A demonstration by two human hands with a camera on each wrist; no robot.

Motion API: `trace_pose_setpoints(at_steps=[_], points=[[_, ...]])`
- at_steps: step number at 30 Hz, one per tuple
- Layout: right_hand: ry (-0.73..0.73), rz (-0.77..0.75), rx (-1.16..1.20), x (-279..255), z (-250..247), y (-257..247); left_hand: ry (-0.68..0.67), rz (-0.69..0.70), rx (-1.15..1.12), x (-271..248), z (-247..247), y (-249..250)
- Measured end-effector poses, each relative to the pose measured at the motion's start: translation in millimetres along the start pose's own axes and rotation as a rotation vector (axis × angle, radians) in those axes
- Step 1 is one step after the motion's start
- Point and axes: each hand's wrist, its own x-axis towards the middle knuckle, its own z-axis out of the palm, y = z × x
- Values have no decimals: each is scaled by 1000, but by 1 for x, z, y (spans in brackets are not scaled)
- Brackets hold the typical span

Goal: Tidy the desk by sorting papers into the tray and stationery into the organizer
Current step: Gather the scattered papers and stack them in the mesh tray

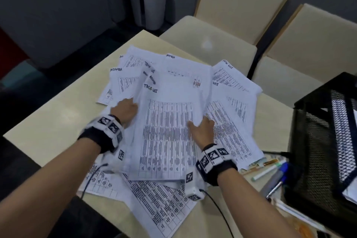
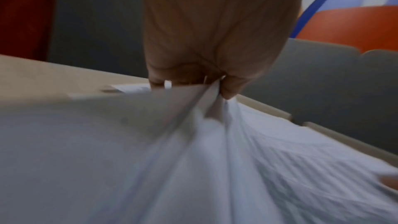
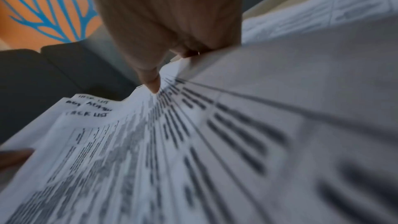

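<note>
Handwritten "ADMIN" (image 1: 116, 69) and "TASK LIST" (image 1: 150, 89) head the printed sheets (image 1: 168, 131).

Left hand (image 1: 125, 109): fingers curled, pinching the paper stack (image 1: 168, 131).
Right hand (image 1: 202, 129): thumb on top, gripping the same stack.

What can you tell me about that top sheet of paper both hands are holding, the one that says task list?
The top sheet is white printer paper with a handwritten heading at its top left that looks like "TASK LIST" and a dense printed table below. It lies uppermost on a loose, fanned pile of similar sheets on the beige desk, bowed rather than flat. The left hand pinches its left edge, bunching the paper, with other sheets; the right hand grips its right edge, thumb on top.
</note>
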Motion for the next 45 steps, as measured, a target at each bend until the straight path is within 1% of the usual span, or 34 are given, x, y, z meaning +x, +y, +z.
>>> trace_pose_setpoints(at_steps=[1,3,5,6,7,9,10,12,13,14,15,16,17,19,20,21,23,24,26,27,28,29,30,31,32,33,35,37,39,41,43,45], points=[[-3,12,26,-4,4,-2,-29,18,-45,-10,11,7],[-34,64,142,-6,6,-6,-82,3,-162,-31,30,16],[-39,89,221,-4,3,-5,-91,-23,-277,-44,43,18],[-25,82,212,-3,0,-4,-93,-28,-314,-48,43,18],[-9,75,183,-2,-2,-1,-68,-32,-305,-47,42,18],[5,65,96,-3,-9,7,44,-29,-134,-38,37,12],[-1,74,50,-5,-14,12,72,-15,-25,-32,35,5],[-9,114,-30,-11,-25,25,-14,30,185,-22,36,-10],[4,130,-64,-14,-33,33,-66,48,278,-22,37,-15],[41,145,-93,-19,-43,38,-83,67,344,-22,40,-19],[99,141,-103,-24,-55,43,-60,58,351,-25,41,-16],[157,119,-92,-30,-68,45,-6,57,330,-26,41,-13],[212,72,-57,-33,-81,48,45,44,314,-27,39,-7],[281,-30,85,-38,-100,50,131,-19,285,-27,31,5],[299,-37,180,-36,-105,51,144,-56,252,-24,30,7],[303,-12,268,-32,-106,51,124,-98,215,-21,30,8],[265,80,340,-16,-101,51,50,-158,191,-15,34,7],[225,116,332,-7,-96,50,3,-151,195,-13,37,8],[139,135,317,7,-84,42,-109,-95,145,-16,43,16],[109,128,308,12,-77,37,-145,-76,93,-16,45,21],[85,121,296,16,-71,30,-154,-71,31,-14,47,24],[56,116,282,19,-66,23,-108,-71,-3,-12,48,25],[26,110,272,20,-60,15,-11,-78,2,-11,46,27],[-6,110,269,21,-54,8,81,-108,33,-10,43,25],[-25,109,279,22,-48,3,144,-127,84,-12,38,23],[-34,116,304,21,-42,-1,157,-152,115,-10,34,18],[-51,134,337,19,-30,-3,130,-193,148,-12,29,9],[-81,138,338,18,-21,-2,127,-185,205,-13,32,3],[-100,116,365,16,-15,0,94,-158,265,-17,35,7],[-95,64,337,12,-10,-1,10,-154,309,-19,35,13],[-62,-27,246,5,-14,-3,-76,-150,310,-21,28,18],[-19,-149,202,-6,-28,-9,-100,-110,259,-20,20,17]])
